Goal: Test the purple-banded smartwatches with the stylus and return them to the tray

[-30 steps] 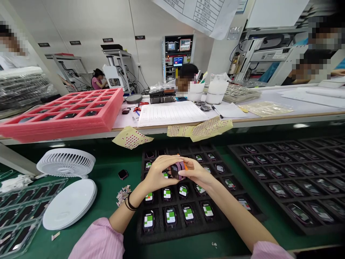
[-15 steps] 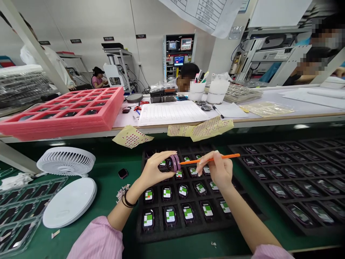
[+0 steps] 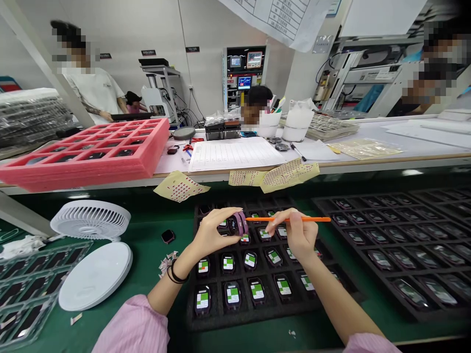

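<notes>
Between the thumb and fingers of my left hand [image 3: 211,229] are purple smartwatch cases [image 3: 241,223], seemingly two side by side, edge-on to me. My right hand [image 3: 297,233] pinches a thin orange stick [image 3: 312,219], held nearly level. Its left tip meets or almost meets the side of the cases; contact is hard to judge. Beneath both hands lies a black foam tray [image 3: 217,321] with several watches in its pockets, many with green-and-white screens [image 3: 232,293]. A single dark watch [image 3: 168,237] rests on the green mat left of my left hand.
A white fan [image 3: 95,274] stands at the left beside clear plastic trays [image 3: 37,294]. Another black tray [image 3: 390,264] of watches lies right. On the shelf above sit a pink foam tray [image 3: 147,157] and a paper form [image 3: 235,154]; yellow dotted sheets [image 3: 290,174] hang over its edge.
The orange stick has tilted closer to level, its tip slightly higher and its right end lower. My left hand is nearly still. A person in white now stands at the back left.
</notes>
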Demonstrator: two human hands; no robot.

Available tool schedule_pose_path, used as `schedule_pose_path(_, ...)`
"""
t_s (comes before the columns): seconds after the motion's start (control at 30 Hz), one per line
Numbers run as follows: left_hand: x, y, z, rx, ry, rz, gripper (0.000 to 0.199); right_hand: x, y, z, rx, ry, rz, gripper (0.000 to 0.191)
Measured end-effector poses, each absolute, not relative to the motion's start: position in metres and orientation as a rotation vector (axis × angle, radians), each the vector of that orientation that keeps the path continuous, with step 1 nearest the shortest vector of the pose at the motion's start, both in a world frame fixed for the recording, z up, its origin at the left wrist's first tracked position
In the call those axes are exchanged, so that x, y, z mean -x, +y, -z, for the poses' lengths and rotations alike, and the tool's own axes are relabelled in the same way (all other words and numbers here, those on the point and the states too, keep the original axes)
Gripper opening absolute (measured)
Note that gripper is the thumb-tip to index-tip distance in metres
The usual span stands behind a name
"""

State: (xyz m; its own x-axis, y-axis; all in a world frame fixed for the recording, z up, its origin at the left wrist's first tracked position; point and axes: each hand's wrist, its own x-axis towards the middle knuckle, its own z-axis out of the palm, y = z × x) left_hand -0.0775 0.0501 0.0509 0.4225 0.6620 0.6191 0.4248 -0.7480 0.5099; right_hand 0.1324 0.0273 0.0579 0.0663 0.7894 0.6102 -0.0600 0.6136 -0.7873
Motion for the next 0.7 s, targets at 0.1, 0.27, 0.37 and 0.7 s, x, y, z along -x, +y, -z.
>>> schedule_pose_path(0.1,0.076,0.05,-0.048,-2.415,0.945,-1.256,0.05,-0.132,0.027,-0.057,0.675,-1.379,-0.688,0.048)
schedule_pose_path(0.27,0.075,0.05,-0.047,-2.416,0.952,-1.255,0.047,-0.132,0.029,-0.054,0.712,-1.436,-0.681,0.048)
schedule_pose_path(0.37,0.073,0.047,-0.05,-2.422,0.918,-1.234,0.047,-0.129,0.03,-0.052,0.717,-1.511,-0.728,0.046)
schedule_pose_path(0.7,0.072,0.041,-0.054,-2.426,0.881,-1.238,0.05,-0.122,0.025,-0.049,0.559,-1.506,-0.809,0.04)
